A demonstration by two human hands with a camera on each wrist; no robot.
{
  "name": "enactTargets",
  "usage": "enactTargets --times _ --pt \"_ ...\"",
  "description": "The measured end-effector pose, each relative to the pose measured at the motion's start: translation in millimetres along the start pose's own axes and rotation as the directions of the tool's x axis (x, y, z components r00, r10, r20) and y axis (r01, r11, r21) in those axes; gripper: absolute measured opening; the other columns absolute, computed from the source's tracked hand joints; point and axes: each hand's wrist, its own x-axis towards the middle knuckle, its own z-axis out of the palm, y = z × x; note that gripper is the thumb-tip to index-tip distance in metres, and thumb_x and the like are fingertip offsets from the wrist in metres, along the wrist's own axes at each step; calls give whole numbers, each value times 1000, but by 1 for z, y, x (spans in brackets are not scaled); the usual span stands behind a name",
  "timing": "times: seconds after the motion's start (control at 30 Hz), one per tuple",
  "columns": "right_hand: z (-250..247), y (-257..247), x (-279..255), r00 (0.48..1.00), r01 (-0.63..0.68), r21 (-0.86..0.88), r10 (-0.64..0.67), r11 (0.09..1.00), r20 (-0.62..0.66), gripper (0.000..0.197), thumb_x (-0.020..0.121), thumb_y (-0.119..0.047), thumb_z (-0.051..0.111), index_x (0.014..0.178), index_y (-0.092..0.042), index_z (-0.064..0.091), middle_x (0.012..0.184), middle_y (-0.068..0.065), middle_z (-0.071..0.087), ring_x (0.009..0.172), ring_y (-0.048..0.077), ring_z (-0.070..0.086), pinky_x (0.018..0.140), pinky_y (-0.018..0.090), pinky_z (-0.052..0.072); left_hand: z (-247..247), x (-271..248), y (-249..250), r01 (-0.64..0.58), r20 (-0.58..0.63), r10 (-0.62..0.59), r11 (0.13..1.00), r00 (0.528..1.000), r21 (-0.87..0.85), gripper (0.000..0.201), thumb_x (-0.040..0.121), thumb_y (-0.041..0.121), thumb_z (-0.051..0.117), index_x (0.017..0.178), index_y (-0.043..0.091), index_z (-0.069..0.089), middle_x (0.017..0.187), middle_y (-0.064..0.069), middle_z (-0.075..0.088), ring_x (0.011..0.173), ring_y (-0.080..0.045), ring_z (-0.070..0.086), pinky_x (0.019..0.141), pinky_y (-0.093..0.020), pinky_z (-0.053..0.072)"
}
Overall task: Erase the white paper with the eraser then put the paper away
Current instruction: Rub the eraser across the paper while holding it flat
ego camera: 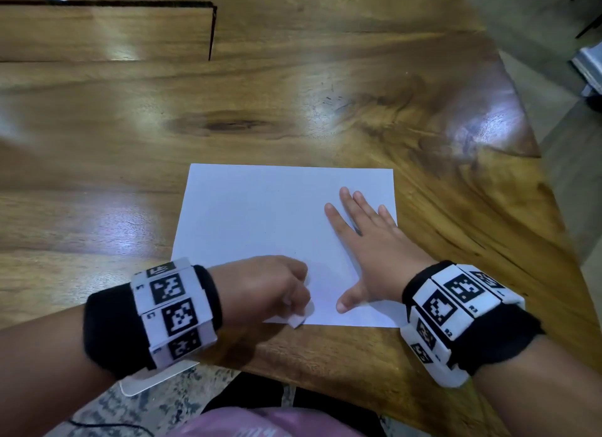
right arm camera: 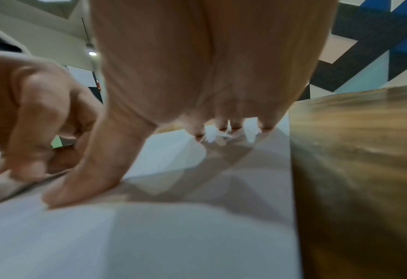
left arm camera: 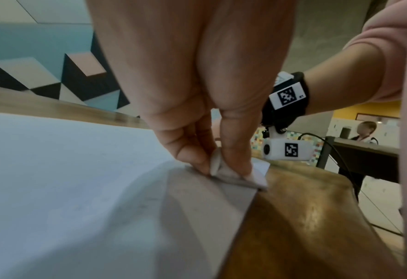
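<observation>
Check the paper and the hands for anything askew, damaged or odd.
Nothing stands out. The white paper lies flat and untorn on the table; the right hand presses it down while the left hand pinches the eraser at its near edge.

I see: paper (ego camera: 260, 215) plain white, bluish-grey in shade. Eraser (left arm camera: 215, 162) off-white. Table (ego camera: 293, 104) glossy golden-brown wood, streaked grain, dark knot (ego camera: 228, 125) near middle. Wristbands (ego camera: 153, 313) black, white tiles carrying black square-code markers. Wall (left arm camera: 54, 62) geometric cube pattern: black, white, pale blue, beige; stronger blue in right wrist view. Sleeve (left arm camera: 388, 37) pale pink. Far wall (left arm camera: 364, 109) yellow, small multicolour tiles below.
</observation>
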Motion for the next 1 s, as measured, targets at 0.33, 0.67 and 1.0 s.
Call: enactTargets --times 0.33,0.67,1.0 --pt "0 0 1 1000 1 -11 -1 1000 -7 140 60 -65 74 142 -22 -31 135 3 -52 134 20 -40 115 42 -15 -12 26 8 73 -230 -156 940 961 -333 10 71 14 64 65 14 56 68 2 45 66 -18 46 61 -29 33" --pt "-1 -2 1 1000 -9 -11 9 1000 3 140 61 -63 75 142 -23 -33 140 4 -50 133 20 -42 115 43 -16 -42 20 -11 26 -406 -14 999 914 23 14 75 28 66 79 16 69 75 5 48 65 -11 44 60 -20 31" --pt "-2 -2 0 1000 -10 -9 10 1000 2 139 62 -63 74 142 -22 -32 140 4 -49 133 19 -41 115 42 -15 -15 -8 -22 -24 -271 30 999 962 24 12 77 9 64 79 20 69 70 20 40 72 -5 46 61 -8 27"
